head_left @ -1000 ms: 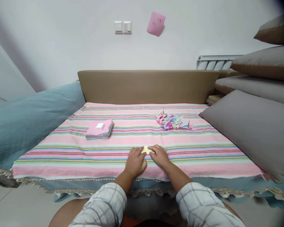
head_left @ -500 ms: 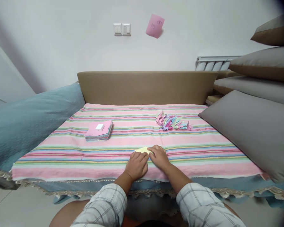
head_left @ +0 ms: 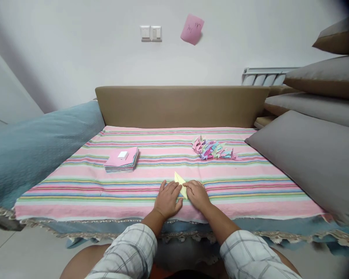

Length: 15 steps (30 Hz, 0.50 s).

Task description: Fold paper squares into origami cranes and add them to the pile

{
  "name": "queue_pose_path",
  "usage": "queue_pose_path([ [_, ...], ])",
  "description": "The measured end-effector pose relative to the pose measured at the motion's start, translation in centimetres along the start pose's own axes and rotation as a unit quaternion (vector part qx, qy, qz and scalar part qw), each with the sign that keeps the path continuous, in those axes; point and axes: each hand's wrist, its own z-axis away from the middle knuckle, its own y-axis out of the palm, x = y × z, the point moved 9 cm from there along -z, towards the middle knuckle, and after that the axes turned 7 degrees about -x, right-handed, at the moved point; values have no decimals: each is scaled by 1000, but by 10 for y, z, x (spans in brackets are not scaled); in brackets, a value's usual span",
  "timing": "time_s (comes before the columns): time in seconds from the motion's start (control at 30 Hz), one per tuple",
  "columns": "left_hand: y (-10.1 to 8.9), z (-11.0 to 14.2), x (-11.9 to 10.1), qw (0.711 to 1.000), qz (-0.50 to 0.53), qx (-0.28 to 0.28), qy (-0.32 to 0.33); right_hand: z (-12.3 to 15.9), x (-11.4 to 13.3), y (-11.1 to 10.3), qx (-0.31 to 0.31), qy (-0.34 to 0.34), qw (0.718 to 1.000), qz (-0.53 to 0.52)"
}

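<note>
Pink cloth with bright stripes (head_left: pixel 151 135) lies flat over the seat, and behind it stands a long brown back (head_left: pixel 180 106) by a white wall (head_left: pixel 75 46). Up on the wall I see two switches (head_left: pixel 151 33) and a pink note (head_left: pixel 192 29). They show a bit higher in my view than they did just before.

Near the front edge of the cloth, the yellow paper (head_left: pixel 178 178) lies between my two hands. It has turned: its long point went out to the left before, and now one tip points away from me, while the other points back to me and a little right. My left hand (head_left: pixel 166 199) is palm down, with its fingertips on the paper's left side. Those fingers are more spread than before, and the thumb is apart, so that grip is open. My right hand (head_left: pixel 196 193) has bent fingers, with a fingertip on the paper's right side. I cannot tell if its grip pinches the paper, as the thumb is hidden.

Farther back on the left, the paper pile (head_left: pixel 114 160) has stayed put with a small white block (head_left: pixel 122 155) on top. The heap of folded bits (head_left: pixel 211 150) on the right has stayed too. Big grey cushions (head_left: pixel 305 155) sit at the far right.
</note>
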Motion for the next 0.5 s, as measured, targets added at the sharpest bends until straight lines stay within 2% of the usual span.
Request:
queue_pose_path([
  [0.13,-1,-2,2,999,22,21,-9,0,-1,4,7,-22,999,-38],
  [0.27,0,-4,3,999,33,36,-16,-3,-2,0,-23,-45,998,-28],
  [0.5,0,-2,7,997,72,15,-24,-2,-1,1,-19,-50,998,-16],
])
